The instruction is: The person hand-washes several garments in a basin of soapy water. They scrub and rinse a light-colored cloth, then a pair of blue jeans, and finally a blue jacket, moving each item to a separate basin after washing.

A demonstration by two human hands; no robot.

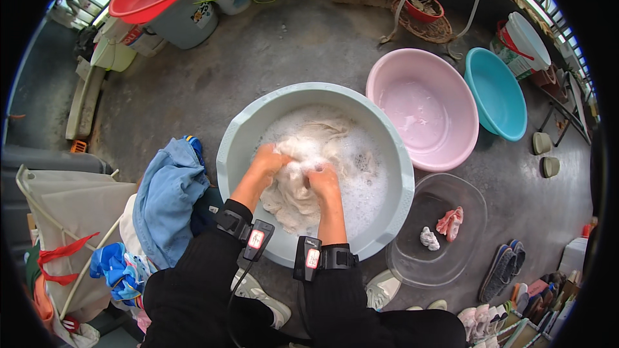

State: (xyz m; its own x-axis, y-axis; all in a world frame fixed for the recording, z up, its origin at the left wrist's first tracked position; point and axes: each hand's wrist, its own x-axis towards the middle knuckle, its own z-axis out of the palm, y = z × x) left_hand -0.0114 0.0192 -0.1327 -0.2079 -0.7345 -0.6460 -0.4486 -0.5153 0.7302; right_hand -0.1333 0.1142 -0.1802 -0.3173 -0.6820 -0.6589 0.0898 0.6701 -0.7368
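Observation:
A large pale grey-green basin (235, 132) stands in front of me, holding sudsy water with white foam. In it lies a wet beige cloth (290, 203), bunched and partly under the suds; its exact kind does not show. My left hand (267, 160) is closed on the cloth near the basin's middle. Just to the right, my right hand (324, 179) grips another fold of the same cloth, its fingertips hidden in fabric and foam. Both wrists carry black straps with small boxes.
A pink basin (422, 109), a teal basin (493, 93) and a clear tub (477, 245) with small pink and white cloths stand at right. Left of me, a frame hamper (71, 206) stands beside heaped clothes, including a blue denim garment (171, 200). Slippers (503, 270) lie lower right.

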